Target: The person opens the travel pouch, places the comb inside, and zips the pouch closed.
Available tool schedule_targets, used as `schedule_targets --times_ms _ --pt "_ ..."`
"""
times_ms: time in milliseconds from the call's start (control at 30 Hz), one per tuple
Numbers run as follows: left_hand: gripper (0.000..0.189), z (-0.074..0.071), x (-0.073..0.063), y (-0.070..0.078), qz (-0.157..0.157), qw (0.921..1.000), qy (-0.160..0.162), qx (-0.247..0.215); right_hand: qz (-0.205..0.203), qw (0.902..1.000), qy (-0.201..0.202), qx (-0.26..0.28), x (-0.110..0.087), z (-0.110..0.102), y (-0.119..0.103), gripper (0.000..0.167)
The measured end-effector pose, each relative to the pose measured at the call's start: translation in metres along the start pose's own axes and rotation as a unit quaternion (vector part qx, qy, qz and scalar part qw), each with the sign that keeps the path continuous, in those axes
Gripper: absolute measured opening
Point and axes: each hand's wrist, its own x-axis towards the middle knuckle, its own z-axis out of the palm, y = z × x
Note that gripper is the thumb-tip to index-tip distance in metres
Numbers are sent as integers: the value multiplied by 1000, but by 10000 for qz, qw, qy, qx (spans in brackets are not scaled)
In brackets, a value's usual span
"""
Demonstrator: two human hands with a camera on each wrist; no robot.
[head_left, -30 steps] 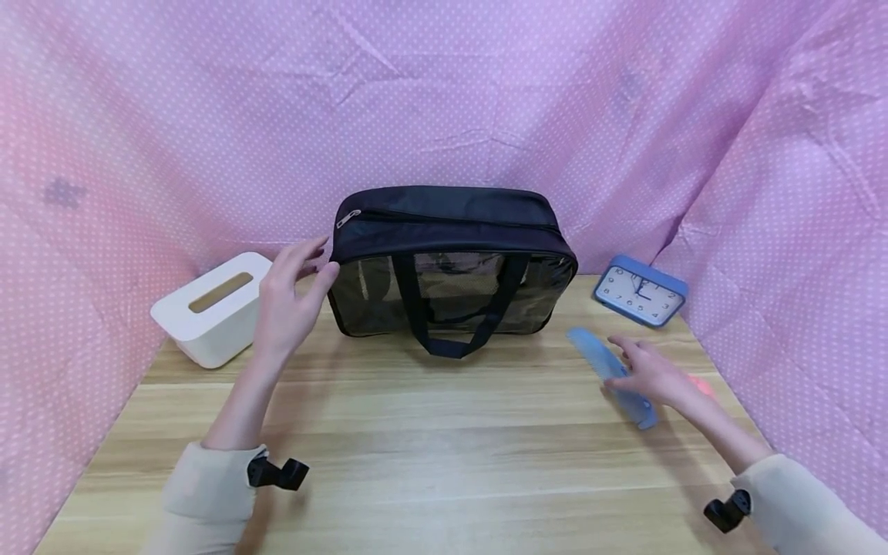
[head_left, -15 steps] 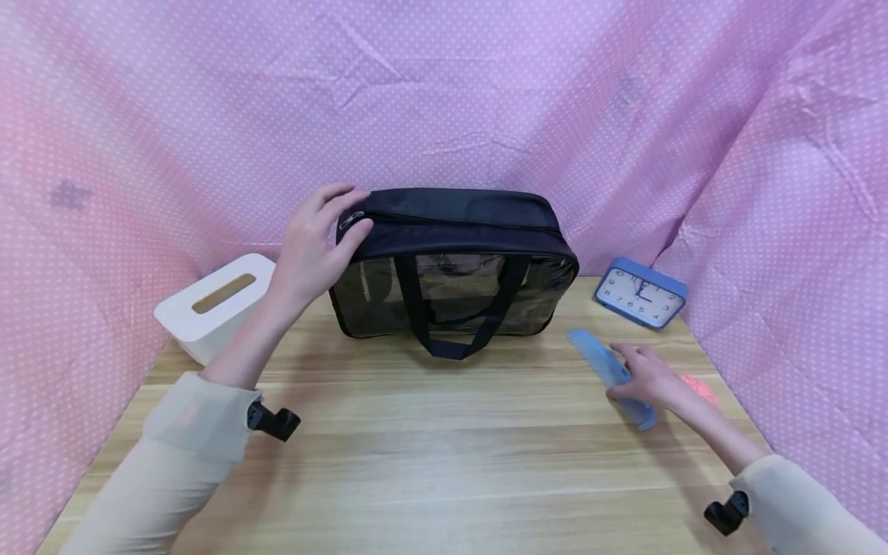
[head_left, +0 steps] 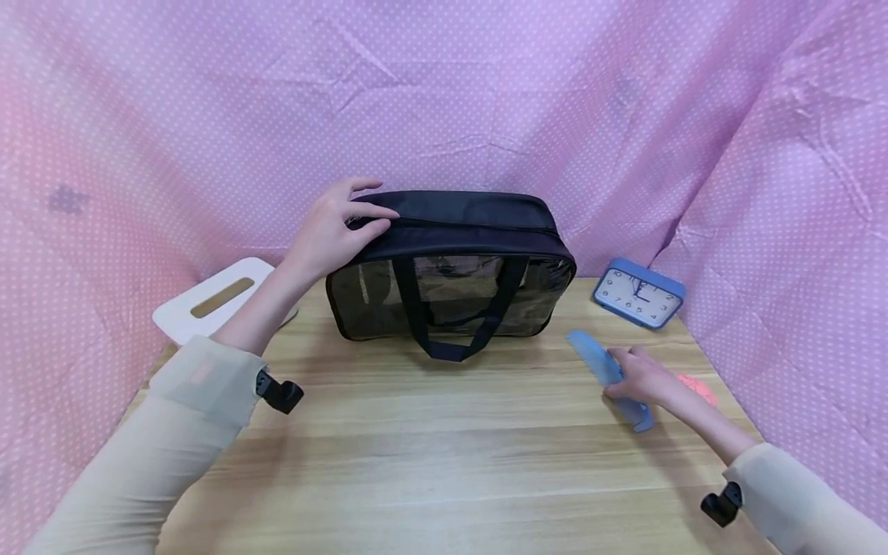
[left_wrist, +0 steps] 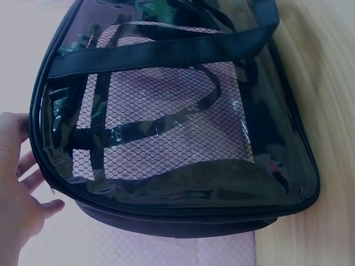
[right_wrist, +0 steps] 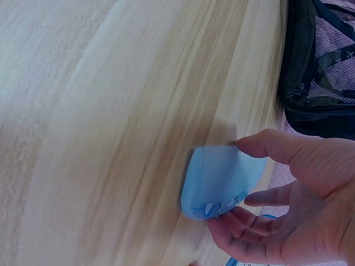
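Note:
A black toiletry bag (head_left: 472,243) with see-through sides stands at the back middle, its front strap (head_left: 447,351) hanging down. Over the bag's top left corner lies my left hand (head_left: 326,235), thumb and index finger extended along the zipper line; the zipper pull is hidden behind the hand. The left wrist view shows those fingers right at the bag's edge (left_wrist: 41,160). At the right, my right hand (head_left: 645,376) pinches a light blue comb (head_left: 588,353) across its width. In the right wrist view, thumb and fingertips meet opposite edges of the comb (right_wrist: 219,177).
A white tissue box (head_left: 173,317) stands at the left, partly behind the left forearm. A blue alarm clock (head_left: 640,297) sits at the back right. Something pink (head_left: 697,388) shows behind the right wrist. Pink dotted cloth (head_left: 444,92) encloses the wooden table (head_left: 430,462).
My left hand has moved right and up from beside the bag onto its top left corner. The right hand's fingers have drawn closer together on the comb.

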Motion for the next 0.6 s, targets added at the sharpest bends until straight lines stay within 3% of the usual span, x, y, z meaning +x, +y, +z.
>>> schedule_targets --times_ms 267,600 --pt "18 4 4 -6 -181 9997 -140 -8 321 9991 -290 34 5 -2 -3 90" --pt "22 6 8 -7 -583 9970 -507 11 374 9989 -239 144 5 -7 -5 86"
